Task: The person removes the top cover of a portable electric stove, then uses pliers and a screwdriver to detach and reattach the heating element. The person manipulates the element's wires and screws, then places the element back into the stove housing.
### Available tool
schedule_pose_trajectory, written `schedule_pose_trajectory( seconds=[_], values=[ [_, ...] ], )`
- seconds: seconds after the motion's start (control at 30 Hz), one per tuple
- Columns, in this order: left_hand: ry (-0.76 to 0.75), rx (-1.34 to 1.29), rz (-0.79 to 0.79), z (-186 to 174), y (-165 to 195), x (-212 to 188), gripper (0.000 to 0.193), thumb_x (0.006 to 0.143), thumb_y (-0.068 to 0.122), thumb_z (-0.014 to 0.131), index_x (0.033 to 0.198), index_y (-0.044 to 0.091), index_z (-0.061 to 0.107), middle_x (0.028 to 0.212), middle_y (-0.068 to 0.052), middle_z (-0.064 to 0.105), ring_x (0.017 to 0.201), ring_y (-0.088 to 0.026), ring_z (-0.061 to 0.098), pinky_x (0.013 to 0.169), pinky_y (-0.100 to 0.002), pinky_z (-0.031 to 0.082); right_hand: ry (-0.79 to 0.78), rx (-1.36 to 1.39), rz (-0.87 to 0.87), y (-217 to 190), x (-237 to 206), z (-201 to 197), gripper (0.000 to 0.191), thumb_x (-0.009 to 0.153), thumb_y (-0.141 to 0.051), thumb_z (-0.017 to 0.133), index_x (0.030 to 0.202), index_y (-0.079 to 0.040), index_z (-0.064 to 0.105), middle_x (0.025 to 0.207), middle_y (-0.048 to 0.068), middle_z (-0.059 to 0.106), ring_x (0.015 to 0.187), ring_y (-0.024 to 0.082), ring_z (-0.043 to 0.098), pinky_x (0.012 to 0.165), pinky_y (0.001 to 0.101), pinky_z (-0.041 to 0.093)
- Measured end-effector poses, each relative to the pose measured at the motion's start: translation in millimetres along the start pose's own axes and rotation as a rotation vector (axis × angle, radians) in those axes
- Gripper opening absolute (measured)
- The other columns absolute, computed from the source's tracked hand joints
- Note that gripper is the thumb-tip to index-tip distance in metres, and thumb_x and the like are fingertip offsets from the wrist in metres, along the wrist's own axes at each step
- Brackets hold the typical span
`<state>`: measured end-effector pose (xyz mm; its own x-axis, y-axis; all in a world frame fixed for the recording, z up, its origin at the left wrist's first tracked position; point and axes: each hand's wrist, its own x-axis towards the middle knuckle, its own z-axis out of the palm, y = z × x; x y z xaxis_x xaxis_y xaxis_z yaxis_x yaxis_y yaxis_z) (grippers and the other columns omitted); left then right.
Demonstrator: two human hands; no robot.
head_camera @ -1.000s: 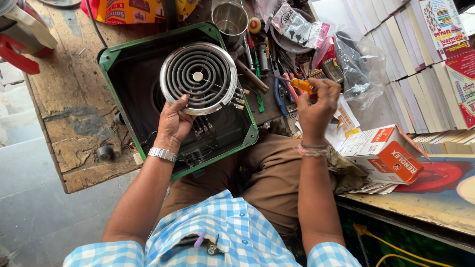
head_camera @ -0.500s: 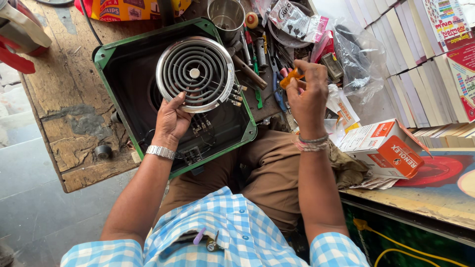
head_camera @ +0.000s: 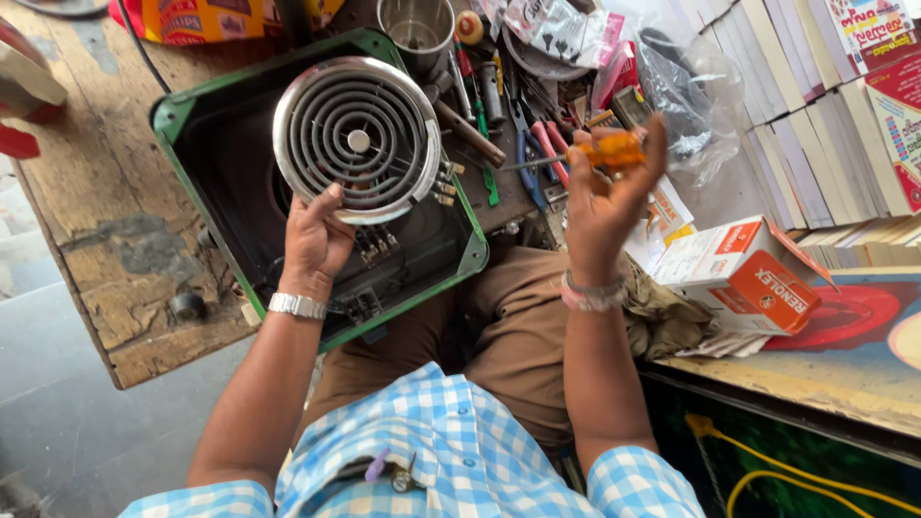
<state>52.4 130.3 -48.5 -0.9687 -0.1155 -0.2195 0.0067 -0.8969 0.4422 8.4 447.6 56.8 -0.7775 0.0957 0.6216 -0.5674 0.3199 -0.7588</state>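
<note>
— Where's the coil?

— The coil heating element point(head_camera: 357, 139) sits tilted over the open green stove casing point(head_camera: 216, 187), its lower rim in the left hand point(head_camera: 315, 240) — that grip is pinched on it.

— And the right hand point(head_camera: 604, 197)?

— Its grip is closed round an orange-handled screwdriver point(head_camera: 600, 153), raised above the lap, just beside the tool clutter point(head_camera: 518, 105) on the wooden surface point(head_camera: 91, 206). Open room lies only between the forearms.
</note>
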Motion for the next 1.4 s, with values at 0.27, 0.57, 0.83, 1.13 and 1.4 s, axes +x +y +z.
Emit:
schedule_pose_trajectory(
  seconds=[0.27, 0.57, 0.83, 1.13, 1.4],
  values=[
    [0.019, 0.053, 0.005, -6.1, -3.3, 3.1, 0.035, 0.098, 0.0, 0.066, 0.13, 0.005, 0.053, 0.121, -0.011, 0.07, 0.11, -0.024, 0.072, 0.096, -0.039, 0.061, 0.034, 0.131, 0.007, -24.4, -7.0, 2.9, 0.074, 0.111, 0.009, 0.069, 0.16, -0.017, 0.02, 0.129, 0.015, 0.059, 0.119, 0.026, 0.07, 0.103, 0.0358, 0.061],
    [0.183, 0.015, -0.098, -22.9, -18.9, 14.4, 0.016, 0.106, 0.01, 0.056, 0.116, -0.001, 0.06, 0.115, -0.015, 0.071, 0.106, -0.028, 0.071, 0.1, -0.047, 0.058, 0.29, 0.359, 0.2, 4.7, -3.7, -6.4, 0.077, 0.105, 0.002, 0.071, 0.158, -0.019, 0.02, 0.127, 0.016, 0.062, 0.109, 0.032, 0.073, 0.089, 0.043, 0.067],
    [0.347, 0.184, -0.341, 22.2, 2.6, -22.1, 0.039, 0.104, 0.024, 0.05, 0.129, -0.005, 0.05, 0.132, -0.022, 0.061, 0.123, -0.033, 0.062, 0.103, -0.052, 0.055, 0.352, 0.652, 0.311, -26.6, -12.3, 10.3, 0.058, 0.104, -0.003, 0.066, 0.146, -0.02, 0.029, 0.125, 0.019, 0.064, 0.11, 0.035, 0.072, 0.088, 0.0474, 0.067],
    [-0.073, 0.523, -0.308, 94.6, -2.0, -103.9, 0.055, 0.095, 0.018, 0.061, 0.143, -0.004, 0.047, 0.135, -0.022, 0.063, 0.124, -0.033, 0.063, 0.098, -0.049, 0.055, 0.171, 1.113, 0.707, -88.9, -63.9, 53.8, 0.044, 0.103, -0.005, 0.059, 0.136, -0.017, 0.032, 0.121, 0.021, 0.064, 0.113, 0.042, 0.069, 0.09, 0.056, 0.063],
    [-0.343, 0.68, 0.598, 119.5, -7.6, -106.0, 0.019, 0.113, 0.013, 0.055, 0.123, 0.001, 0.065, 0.123, -0.02, 0.072, 0.117, -0.027, 0.072, 0.11, -0.044, 0.06, 0.104, 1.295, 1.006, -82.3, -93.0, 61.9, 0.038, 0.103, -0.009, 0.059, 0.134, -0.014, 0.036, 0.121, 0.021, 0.065, 0.115, 0.04, 0.068, 0.094, 0.0497, 0.062]
  ],
)
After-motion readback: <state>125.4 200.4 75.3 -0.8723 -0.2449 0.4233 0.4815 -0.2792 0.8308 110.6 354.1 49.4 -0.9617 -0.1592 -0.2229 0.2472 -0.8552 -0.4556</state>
